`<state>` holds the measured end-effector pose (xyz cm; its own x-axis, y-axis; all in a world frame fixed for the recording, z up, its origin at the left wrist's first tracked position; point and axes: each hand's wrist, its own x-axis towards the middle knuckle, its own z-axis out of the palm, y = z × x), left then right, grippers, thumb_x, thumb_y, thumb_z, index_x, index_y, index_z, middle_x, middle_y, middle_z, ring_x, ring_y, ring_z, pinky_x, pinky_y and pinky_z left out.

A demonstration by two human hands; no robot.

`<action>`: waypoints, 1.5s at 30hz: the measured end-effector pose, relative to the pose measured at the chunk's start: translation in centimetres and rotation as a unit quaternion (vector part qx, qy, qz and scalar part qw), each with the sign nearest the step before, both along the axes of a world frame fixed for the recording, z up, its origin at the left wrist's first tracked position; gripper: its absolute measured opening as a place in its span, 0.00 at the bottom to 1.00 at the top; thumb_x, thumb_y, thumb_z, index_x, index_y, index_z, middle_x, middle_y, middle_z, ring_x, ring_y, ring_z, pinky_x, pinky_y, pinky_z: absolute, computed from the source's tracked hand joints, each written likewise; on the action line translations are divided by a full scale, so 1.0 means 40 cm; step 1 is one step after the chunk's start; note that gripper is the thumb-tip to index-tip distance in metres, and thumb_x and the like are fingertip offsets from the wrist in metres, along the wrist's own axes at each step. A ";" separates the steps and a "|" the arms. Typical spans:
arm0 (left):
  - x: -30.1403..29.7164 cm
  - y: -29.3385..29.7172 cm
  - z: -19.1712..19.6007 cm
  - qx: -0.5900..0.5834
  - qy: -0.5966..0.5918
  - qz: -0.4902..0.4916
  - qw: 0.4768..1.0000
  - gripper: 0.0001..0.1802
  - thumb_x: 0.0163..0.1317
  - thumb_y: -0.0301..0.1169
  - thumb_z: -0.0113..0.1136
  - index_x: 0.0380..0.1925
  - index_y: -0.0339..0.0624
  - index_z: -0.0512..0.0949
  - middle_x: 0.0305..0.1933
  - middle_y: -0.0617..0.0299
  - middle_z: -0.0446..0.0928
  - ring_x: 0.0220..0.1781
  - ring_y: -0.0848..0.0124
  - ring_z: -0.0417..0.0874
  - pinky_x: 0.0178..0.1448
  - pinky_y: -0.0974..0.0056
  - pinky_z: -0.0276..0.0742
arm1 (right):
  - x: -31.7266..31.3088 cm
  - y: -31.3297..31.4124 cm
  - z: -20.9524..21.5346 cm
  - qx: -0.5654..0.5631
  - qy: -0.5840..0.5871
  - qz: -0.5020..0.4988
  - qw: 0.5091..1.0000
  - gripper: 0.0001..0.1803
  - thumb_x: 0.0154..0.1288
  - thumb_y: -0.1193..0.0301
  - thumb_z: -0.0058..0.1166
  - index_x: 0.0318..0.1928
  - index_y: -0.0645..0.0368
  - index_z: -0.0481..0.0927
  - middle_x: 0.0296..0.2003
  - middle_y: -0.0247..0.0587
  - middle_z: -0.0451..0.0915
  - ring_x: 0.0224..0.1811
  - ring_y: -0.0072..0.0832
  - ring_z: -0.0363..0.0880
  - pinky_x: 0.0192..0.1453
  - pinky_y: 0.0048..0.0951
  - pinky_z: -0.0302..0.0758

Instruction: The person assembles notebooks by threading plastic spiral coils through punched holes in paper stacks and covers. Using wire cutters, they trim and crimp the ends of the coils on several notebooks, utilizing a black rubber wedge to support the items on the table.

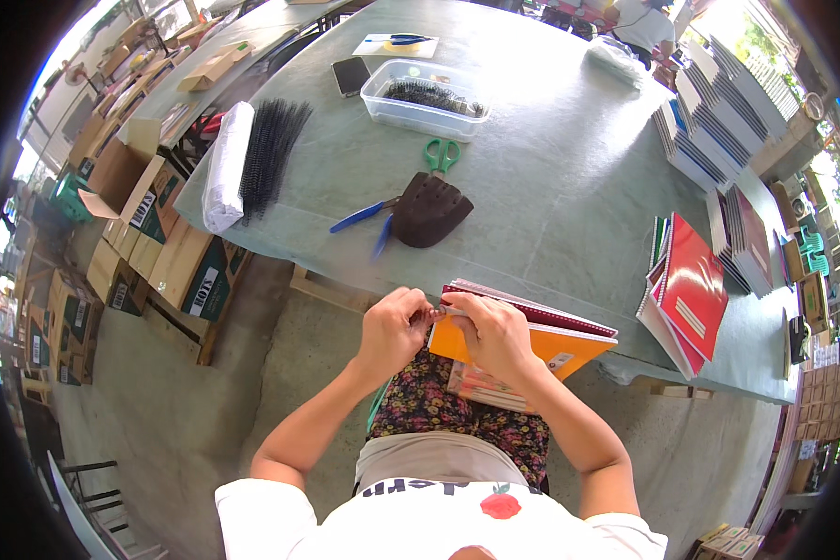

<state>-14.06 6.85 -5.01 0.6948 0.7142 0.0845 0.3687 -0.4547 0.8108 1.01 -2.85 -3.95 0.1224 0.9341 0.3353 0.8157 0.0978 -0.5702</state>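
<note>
A notebook with an orange-yellow cover (569, 349) and a dark red side rests tilted against the table's near edge, above my lap. My right hand (491, 334) is closed around its upper left part. At the notebook's left corner my left hand (397, 327) is pinched together, close to the right fingertips; what lies between its fingers is too small to make out. Dark spiral binding shows along the notebook's upper edge. Under it, a patterned orange-pink cover or book (488, 388) lies on my lap, partly hidden.
Ahead on the table (532, 205) are a brown holder (431, 213) with green-handled scissors (441, 155) and blue-handled pliers (357, 217), a plastic tub (420, 116) of black coils, a phone (350, 77) and black spiral strips (273, 154). Red notebooks (689, 289) and notebook stacks (719, 117) stand right.
</note>
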 end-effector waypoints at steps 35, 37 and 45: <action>0.015 0.105 0.064 -0.091 0.013 -0.129 0.987 0.07 0.54 0.28 0.64 0.26 0.37 0.77 0.24 0.62 0.75 0.26 0.74 0.76 0.31 0.66 0.71 | 0.028 0.023 -0.002 -0.048 0.062 -0.065 0.995 0.12 0.63 0.59 0.51 0.36 0.53 0.78 0.29 0.39 0.81 0.36 0.39 0.80 0.35 0.37 0.74; 0.022 0.112 0.068 -0.024 0.012 -0.149 0.988 0.07 0.56 0.29 0.63 0.26 0.37 0.77 0.27 0.60 0.77 0.28 0.74 0.77 0.33 0.66 0.72 | 0.036 0.025 -0.004 -0.066 0.048 -0.050 0.995 0.10 0.63 0.61 0.51 0.37 0.53 0.77 0.31 0.38 0.81 0.36 0.39 0.80 0.35 0.37 0.74; 0.212 0.383 0.008 0.316 0.054 0.093 0.943 0.25 0.51 0.45 0.68 0.41 0.38 0.77 0.43 0.52 0.80 0.45 0.64 0.81 0.48 0.62 0.75 | 0.023 0.016 0.005 -0.015 0.064 -0.069 0.995 0.09 0.63 0.65 0.51 0.40 0.53 0.78 0.34 0.38 0.82 0.40 0.40 0.79 0.36 0.38 0.74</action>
